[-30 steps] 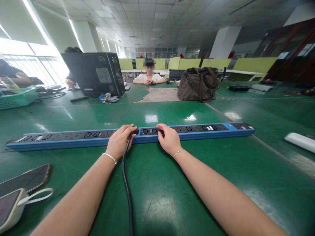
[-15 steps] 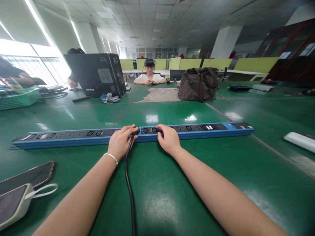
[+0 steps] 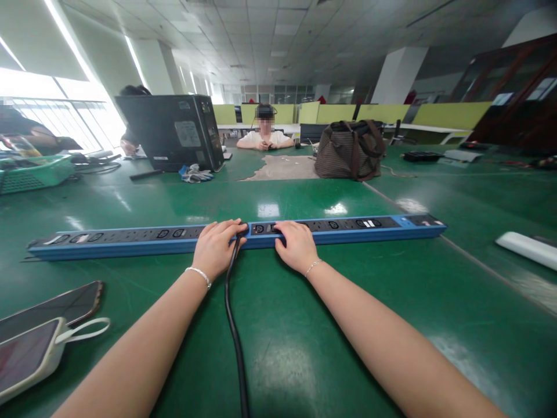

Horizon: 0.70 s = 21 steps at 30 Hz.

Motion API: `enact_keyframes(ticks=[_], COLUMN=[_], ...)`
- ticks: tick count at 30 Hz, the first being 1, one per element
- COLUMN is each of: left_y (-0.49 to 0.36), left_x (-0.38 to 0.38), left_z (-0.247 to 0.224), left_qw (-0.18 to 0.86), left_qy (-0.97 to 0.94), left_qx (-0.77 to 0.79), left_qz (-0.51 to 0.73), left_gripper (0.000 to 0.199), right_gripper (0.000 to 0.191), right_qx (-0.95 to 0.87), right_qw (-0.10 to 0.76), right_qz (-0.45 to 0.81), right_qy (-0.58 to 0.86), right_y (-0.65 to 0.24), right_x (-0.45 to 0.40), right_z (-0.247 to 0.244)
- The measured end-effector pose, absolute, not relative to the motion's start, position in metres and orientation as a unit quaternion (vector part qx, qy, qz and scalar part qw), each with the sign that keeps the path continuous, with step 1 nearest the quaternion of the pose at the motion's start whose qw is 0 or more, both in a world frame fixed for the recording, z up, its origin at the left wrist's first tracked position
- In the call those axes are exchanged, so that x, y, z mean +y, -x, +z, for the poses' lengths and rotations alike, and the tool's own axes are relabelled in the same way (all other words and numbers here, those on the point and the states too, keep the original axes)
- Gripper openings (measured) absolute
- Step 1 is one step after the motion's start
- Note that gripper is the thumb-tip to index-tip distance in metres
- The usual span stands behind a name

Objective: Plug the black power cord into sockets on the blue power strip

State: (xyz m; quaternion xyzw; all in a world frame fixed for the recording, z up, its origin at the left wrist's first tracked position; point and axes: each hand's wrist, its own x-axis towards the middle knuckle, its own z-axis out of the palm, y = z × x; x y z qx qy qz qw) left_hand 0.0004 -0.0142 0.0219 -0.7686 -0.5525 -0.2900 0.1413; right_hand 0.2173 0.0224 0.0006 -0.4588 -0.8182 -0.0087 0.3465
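A long blue power strip (image 3: 357,235) with a black socket face lies across the green table. My left hand (image 3: 215,249) rests on its middle, fingers wrapped over the strip beside the black cable's end. That black cable (image 3: 235,331) runs from under my left fingertips down toward the near edge. Just right of it, my right hand (image 3: 297,245) grips the strip, thumb on the front side and fingers over the sockets. The undersides of both hands are hidden.
Two phones (image 3: 30,354) lie at the near left. Farther back are a green basket (image 3: 37,174), a black computer case (image 3: 167,133), gloves (image 3: 195,173) and a brown bag (image 3: 348,151). A person (image 3: 265,136) sits opposite. A white object (image 3: 528,249) lies right.
The strip's left end has shifted slightly right and up in view. My right thumb has moved down onto the strip's front side.
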Motion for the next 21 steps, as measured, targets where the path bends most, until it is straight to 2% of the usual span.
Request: enact_keyframes(ticks=[9, 16, 21], left_y=[-0.001, -0.003, -0.006], left_x=[-0.015, -0.013, -0.006], left_z=[0.024, 0.014, 0.005], left_qw=[0.125, 0.139, 0.111], left_qy=[0.761, 0.764, 0.765], left_qx=[-0.571, -0.543, -0.539], left_qz=[-0.282, -0.318, -0.335], left_gripper=[0.031, 0.034, 0.034], right_gripper=[0.032, 0.032, 0.034], right_qx=[-0.819, -0.821, -0.820], right_qw=[0.340, 0.338, 0.333], right_qz=[-0.015, -0.013, -0.021], right_qy=[0.461, 0.460, 0.465], right_y=[-0.216, -0.217, -0.215], right_x=[0.022, 0.023, 0.023], right_z=[-0.002, -0.001, -0.001])
